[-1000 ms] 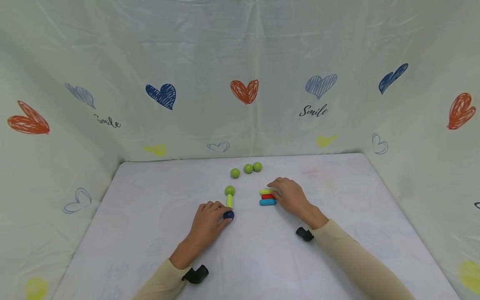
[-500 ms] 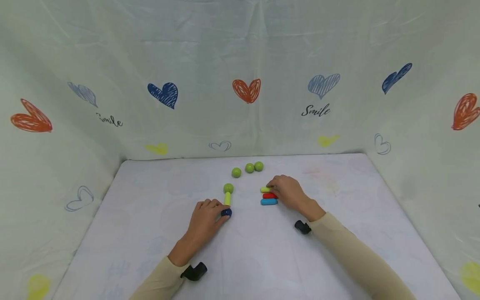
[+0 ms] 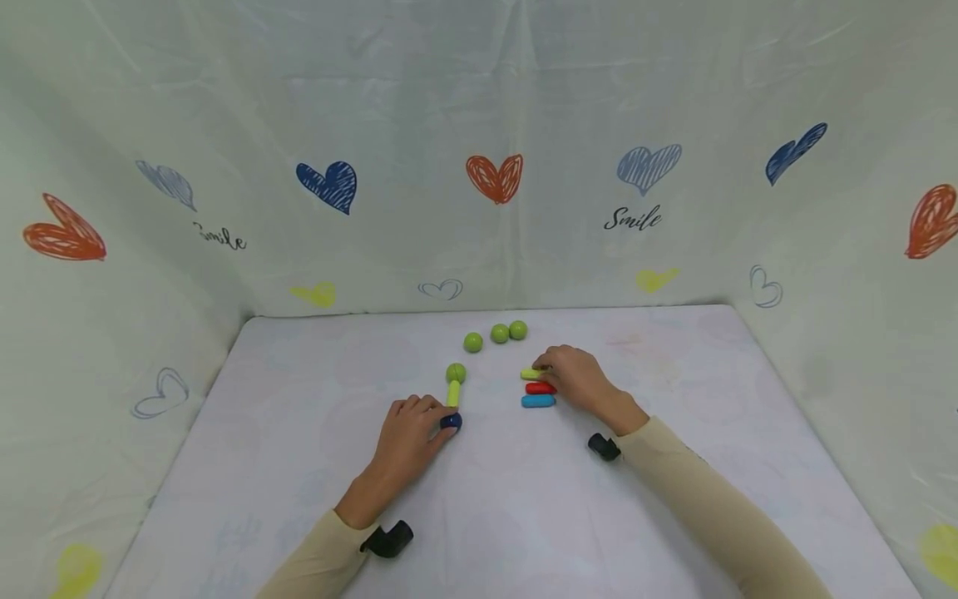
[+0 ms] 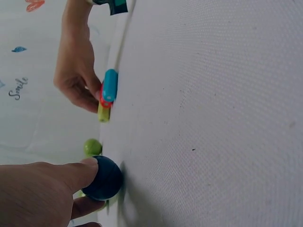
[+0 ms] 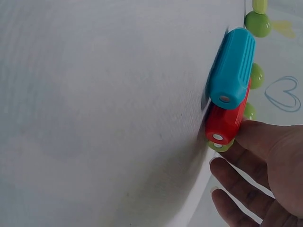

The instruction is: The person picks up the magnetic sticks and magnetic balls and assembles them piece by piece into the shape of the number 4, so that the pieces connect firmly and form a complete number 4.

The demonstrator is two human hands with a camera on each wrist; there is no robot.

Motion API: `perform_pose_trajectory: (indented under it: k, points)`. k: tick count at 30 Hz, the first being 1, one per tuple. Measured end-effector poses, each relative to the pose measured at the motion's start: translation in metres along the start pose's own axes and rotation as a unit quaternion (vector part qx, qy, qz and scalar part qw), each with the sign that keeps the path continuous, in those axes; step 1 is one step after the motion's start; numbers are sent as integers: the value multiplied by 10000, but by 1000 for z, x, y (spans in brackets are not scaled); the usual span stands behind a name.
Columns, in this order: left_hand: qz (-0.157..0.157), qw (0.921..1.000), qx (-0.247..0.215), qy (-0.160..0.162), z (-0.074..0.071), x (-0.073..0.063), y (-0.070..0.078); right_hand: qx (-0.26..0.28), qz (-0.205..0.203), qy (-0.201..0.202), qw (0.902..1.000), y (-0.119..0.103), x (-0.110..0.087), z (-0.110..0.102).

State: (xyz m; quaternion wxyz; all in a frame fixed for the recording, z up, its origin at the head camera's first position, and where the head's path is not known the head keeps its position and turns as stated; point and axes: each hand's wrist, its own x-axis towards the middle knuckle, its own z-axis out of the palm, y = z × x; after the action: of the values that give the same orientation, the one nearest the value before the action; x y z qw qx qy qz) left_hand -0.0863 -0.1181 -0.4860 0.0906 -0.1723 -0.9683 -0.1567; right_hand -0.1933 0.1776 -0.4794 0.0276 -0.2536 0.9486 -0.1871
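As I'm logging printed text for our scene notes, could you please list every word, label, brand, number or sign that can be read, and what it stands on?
"Smile": curtain, right side of the head view.
"mile": curtain, left side; its first letter is malformed.
"Smile": curtain, turned sideways in the left wrist view.
Table: faint marks, unreadable.
Balls, sticks: no readable text.

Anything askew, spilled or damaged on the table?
Nothing spilled or damaged; the red rod and blue rod lie side by side. At most, one green ball at the back sits apart from the pair of green balls to its right, an uneven row.
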Motion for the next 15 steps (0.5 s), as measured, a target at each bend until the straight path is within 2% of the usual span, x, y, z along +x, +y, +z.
perform_pose_trajectory:
  k: [8, 15]
  points:
    - [-18, 10000, -28, -8, -1, 1, 0, -119, -203, 40, 9997, 2, 2, 0]
    - [-110, 9999, 21, -62, -1, 0, -3, -241, -354, 269, 9987, 0, -3, -2]
